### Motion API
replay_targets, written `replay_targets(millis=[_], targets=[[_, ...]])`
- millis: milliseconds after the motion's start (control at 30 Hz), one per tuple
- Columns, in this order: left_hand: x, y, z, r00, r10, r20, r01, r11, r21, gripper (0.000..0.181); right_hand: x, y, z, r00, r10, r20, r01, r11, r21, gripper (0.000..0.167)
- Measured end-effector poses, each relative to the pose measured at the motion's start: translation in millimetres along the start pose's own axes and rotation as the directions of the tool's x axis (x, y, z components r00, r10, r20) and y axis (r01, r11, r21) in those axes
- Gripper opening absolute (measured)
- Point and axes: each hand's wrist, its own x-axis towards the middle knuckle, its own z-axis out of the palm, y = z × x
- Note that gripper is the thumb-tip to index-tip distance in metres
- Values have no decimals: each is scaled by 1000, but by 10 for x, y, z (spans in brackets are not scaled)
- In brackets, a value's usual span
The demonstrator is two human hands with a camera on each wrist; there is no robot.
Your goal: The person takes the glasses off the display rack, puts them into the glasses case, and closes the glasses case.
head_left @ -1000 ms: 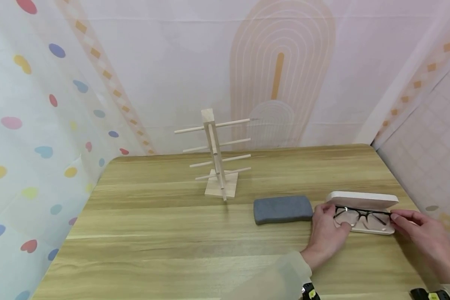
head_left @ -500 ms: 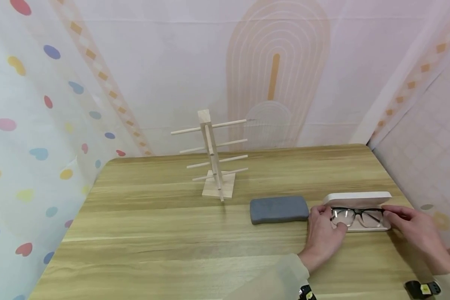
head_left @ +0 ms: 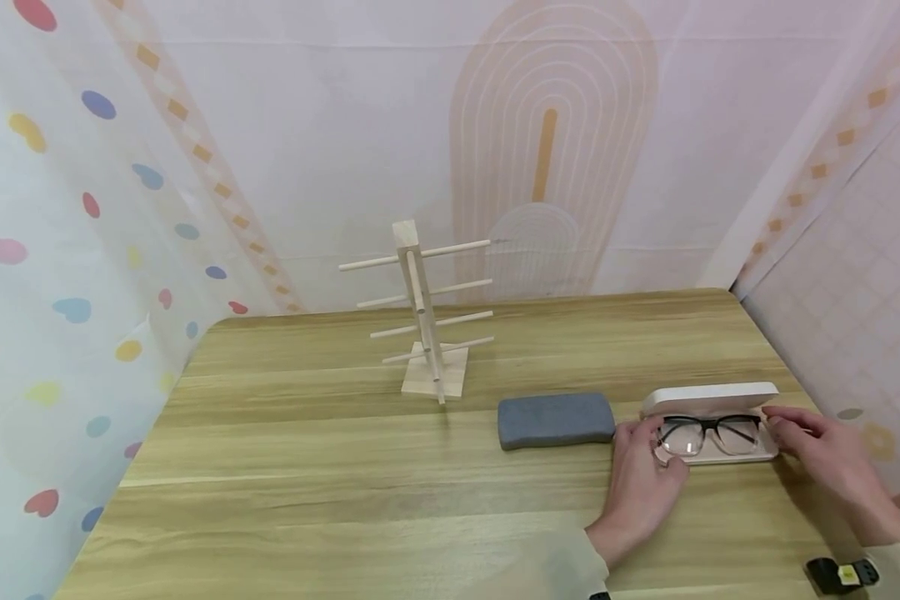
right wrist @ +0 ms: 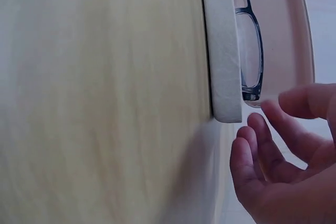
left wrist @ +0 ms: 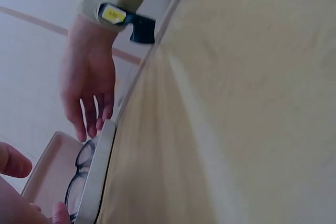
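Observation:
A pair of black-rimmed glasses lies in the white glasses case, whose lid stands raised at the back. My left hand is at the case's left end, fingertips by the left edge of the frame; its thumb is spread away from the fingers in the left wrist view. Just off the case's right end is my right hand. The right wrist view shows its thumb and fingers loosely bent, holding nothing, close to the glasses' corner.
A closed grey glasses case lies just left of my left hand. Farther back stands a wooden rack with several thin pegs sticking out. The wooden table ends at a patterned curtain behind.
The glasses have settled lower into the white case. Both hands have loosened from the frame's ends; my left thumb has lifted off the lens. The view has shifted slightly.

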Motion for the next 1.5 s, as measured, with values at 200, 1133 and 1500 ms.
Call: replay_targets(millis=[200,1133,1500], targets=[[-97,-1,-10,999,20,-42,-24,995,-97,59,-21,-84,-4,997,63,-50,-55,986,156,49],[308,138,105,985,-127,-115,109,983,-149,28,249,-24,47,967,-98,234,6,932,363,41],[402,255,160,957,-241,-160,216,964,-157,10,212,17,24,969,-111,222,34,945,325,44]])
